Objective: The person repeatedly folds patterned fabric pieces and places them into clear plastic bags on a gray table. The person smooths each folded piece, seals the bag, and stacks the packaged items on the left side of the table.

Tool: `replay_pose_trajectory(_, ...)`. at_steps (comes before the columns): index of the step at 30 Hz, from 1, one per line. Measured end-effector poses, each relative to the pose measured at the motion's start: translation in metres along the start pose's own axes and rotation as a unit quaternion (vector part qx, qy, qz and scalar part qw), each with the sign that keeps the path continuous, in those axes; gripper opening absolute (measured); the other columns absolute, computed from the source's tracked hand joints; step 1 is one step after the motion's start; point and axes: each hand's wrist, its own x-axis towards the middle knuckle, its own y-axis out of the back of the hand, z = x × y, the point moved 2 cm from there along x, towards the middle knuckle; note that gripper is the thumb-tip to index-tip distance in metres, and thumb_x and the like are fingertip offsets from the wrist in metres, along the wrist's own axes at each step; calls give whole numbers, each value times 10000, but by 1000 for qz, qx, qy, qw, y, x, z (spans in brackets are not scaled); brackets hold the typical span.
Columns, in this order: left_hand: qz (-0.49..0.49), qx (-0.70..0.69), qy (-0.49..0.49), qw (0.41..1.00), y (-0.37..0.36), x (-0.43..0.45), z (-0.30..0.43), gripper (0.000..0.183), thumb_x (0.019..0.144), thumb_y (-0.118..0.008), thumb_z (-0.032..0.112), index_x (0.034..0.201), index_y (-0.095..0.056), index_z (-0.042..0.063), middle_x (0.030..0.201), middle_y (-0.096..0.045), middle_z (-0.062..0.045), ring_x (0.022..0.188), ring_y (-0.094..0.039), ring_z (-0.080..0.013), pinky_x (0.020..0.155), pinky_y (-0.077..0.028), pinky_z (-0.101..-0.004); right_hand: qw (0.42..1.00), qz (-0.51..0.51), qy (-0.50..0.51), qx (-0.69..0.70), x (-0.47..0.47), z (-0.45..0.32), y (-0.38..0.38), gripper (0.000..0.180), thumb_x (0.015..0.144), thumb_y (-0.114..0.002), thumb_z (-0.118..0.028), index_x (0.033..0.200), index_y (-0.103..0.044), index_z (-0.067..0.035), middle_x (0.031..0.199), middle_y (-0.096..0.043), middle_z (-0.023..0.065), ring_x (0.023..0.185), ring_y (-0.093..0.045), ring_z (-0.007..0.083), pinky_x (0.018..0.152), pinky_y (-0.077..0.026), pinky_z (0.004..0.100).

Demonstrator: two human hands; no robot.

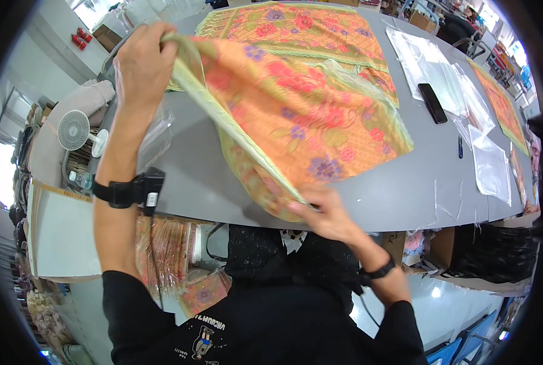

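An orange cloth with red and purple flowers and a green border [289,109] is stretched between my two hands above the grey table [198,182]. My left hand [148,59] is raised at the upper left and grips one corner. Lower down, near the table's front edge, my right hand [321,212] pinches the same green edge, a little blurred. The cloth hangs folded along that edge and fans out to the right. Behind it, more patterned cloth [298,27] of the same kind lies on the table, partly covered by the held one.
Clear plastic bags [435,68], a black phone [432,103] and a dark pen [460,147] lie on the right. Another patterned cloth [499,105] is at the far right edge. A small white fan [74,130] and a plastic bottle [81,179] stand left of the table.
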Motion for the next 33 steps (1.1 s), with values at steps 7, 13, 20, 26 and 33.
replay_pose_trajectory(7,-286,-122,228,923,21,-31,-45,209,920,-631,44,1078,-755,103,967,-772,-93,769,-702,-179,644,-539,-336,972,140,163,-93,-29,-164,139,258,937,-822,-270,909,-762,-21,911,-740,119,782,-630,182,689,-473,323)
replay_pose_trajectory(13,112,-509,274,809,77,8,-64,274,1049,-547,162,1165,-748,16,1040,-761,-52,870,-691,-121,698,-549,-284,863,199,311,-344,-1,-248,198,270,841,-610,97,1062,-748,24,965,-683,103,881,-667,192,791,-524,316)
replay_pose_trajectory(20,-100,-457,388,794,-22,43,-37,429,1020,-391,57,1259,-743,3,1242,-729,-125,1138,-685,-192,980,-574,-350,747,167,286,-577,131,-183,247,492,767,-535,137,1177,-721,-62,1020,-689,152,965,-675,381,879,-540,388)
replay_pose_trajectory(26,180,-425,219,859,60,86,-42,534,934,-379,10,1315,-752,23,1299,-716,-102,1189,-642,-166,1083,-503,-322,695,331,341,-540,89,-247,259,536,920,-579,121,1389,-706,-104,1087,-706,-2,927,-636,94,865,-523,242)
replay_pose_trajectory(33,124,-183,173,960,156,-57,-37,257,963,-518,135,979,-707,-38,967,-716,-116,854,-659,-185,790,-508,-293,878,169,189,-407,-54,-210,159,430,660,-614,169,1009,-794,-7,934,-797,153,871,-782,280,795,-619,356)
